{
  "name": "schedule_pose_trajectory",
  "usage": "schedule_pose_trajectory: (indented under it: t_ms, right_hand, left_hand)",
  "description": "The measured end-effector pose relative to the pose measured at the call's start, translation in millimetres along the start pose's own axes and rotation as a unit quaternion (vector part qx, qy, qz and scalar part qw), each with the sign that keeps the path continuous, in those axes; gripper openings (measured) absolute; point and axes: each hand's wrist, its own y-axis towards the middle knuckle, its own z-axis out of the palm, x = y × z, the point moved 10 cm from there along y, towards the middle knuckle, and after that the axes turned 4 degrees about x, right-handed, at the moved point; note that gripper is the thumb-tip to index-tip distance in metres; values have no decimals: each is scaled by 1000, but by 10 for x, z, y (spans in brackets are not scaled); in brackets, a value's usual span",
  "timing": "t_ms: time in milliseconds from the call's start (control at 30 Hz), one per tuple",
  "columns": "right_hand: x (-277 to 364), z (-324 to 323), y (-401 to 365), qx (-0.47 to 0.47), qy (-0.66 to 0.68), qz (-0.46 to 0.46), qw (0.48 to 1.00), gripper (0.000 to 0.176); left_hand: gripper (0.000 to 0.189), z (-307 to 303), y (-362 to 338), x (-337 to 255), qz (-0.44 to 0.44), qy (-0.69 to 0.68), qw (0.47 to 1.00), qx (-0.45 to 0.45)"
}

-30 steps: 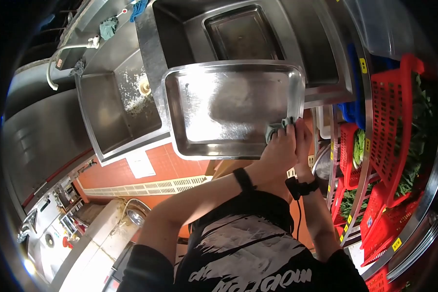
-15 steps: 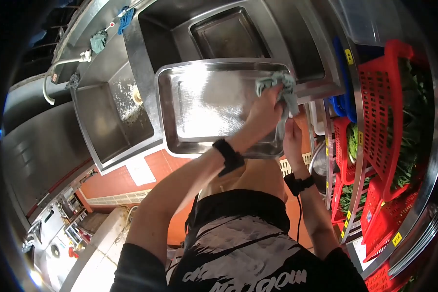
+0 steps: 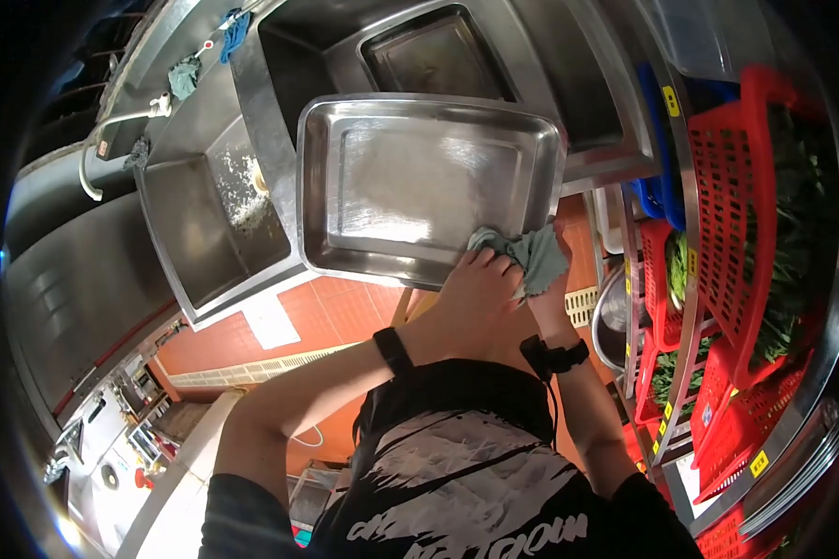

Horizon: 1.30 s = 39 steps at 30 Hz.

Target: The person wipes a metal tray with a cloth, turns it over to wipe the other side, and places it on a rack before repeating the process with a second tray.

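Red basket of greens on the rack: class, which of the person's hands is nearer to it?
Right. The right hand, partly hidden below the cloth, is at the tray corner nearest the red basket. The left hand grips the cloth, slightly farther away.

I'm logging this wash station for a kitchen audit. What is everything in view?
steel tray: one, silver, held over the sinks.
cloth: one, grey-green, at the tray's near corner.
second tray: one, dull steel, inside the upper sink.
sinks: two, steel, upper left.
red baskets: several, rack at right.
leafy greens: green, in the baskets.
left hand: presses the cloth on the tray.
right hand: mostly hidden under the cloth.
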Motion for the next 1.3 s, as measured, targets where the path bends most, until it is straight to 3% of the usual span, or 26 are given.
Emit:
schedule_pose_trajectory:
  t_ms: [100,167,233,300,367,400,500,567,633,733,800,833,900,1033,1100,1167,1200,1233,1267,1300]
  right_hand:
    - [111,112,9,-5,-54,-33,998,39]
    - [135,23,-7,-84,-107,-1,991,42]
    - [152,-42,43,-97,-159,2,982,44]
    - [171,-133,59,-112,-210,4,971,46]
    - [154,-156,61,-81,-347,34,934,48]
    - [281,34,49,-89,-317,-57,943,48]
    - [368,100,39,-83,-393,-63,914,48]
    - [357,133,37,-91,-376,-44,921,47]
    - [358,100,43,-103,-359,-28,927,47]
    - [367,74,69,-100,-423,-55,899,46]
    - [473,84,58,-135,-377,-166,901,47]
    - [503,89,53,-134,-375,-166,902,47]
    - [400,32,90,-110,-378,-54,918,47]
    - [465,90,94,-68,-425,-82,899,46]
    - [596,299,58,-71,-424,-89,899,46]
    - [672,321,66,-66,-431,-105,894,46]
    - [623,141,99,-61,-463,-98,879,44]
    - [608,136,101,-60,-462,-98,879,44]
    - [609,184,98,-45,-474,-114,872,42]
    - [616,228,90,-30,-486,-129,864,40]
  left_hand:
    - [33,31,132,75,0,-11,999,-46]
    - [33,160,264,201,-29,-37,998,-47]
    - [33,194,412,252,-55,-66,995,-46]
    - [36,-88,379,569,-204,-191,938,-205]
    - [38,-543,478,693,-167,-252,902,-307]
    - [38,-654,585,735,-166,-254,902,-307]
    - [38,-853,704,687,-145,-165,925,-310]
    - [36,-652,734,699,-189,-173,938,-232]
    - [33,-478,612,637,-193,-185,940,-212]
    - [31,-78,324,469,-202,-220,944,-139]
    - [29,41,175,273,-161,-232,952,-113]
    - [29,91,117,298,-163,-231,953,-114]
    - [27,79,45,148,-51,-96,987,-122]
    - [25,4,-292,410,-64,11,997,-41]
    - [28,-245,-556,683,-116,98,987,-52]
    - [41,-245,-826,1211,-246,170,954,-26]
    - [49,-354,-966,1393,-286,171,940,-68]
    - [59,-502,-1082,1531,-325,171,924,-108]
    - [76,-549,-1153,1730,-368,19,923,-107]
    - [76,-596,-1085,1724,-368,19,923,-107]
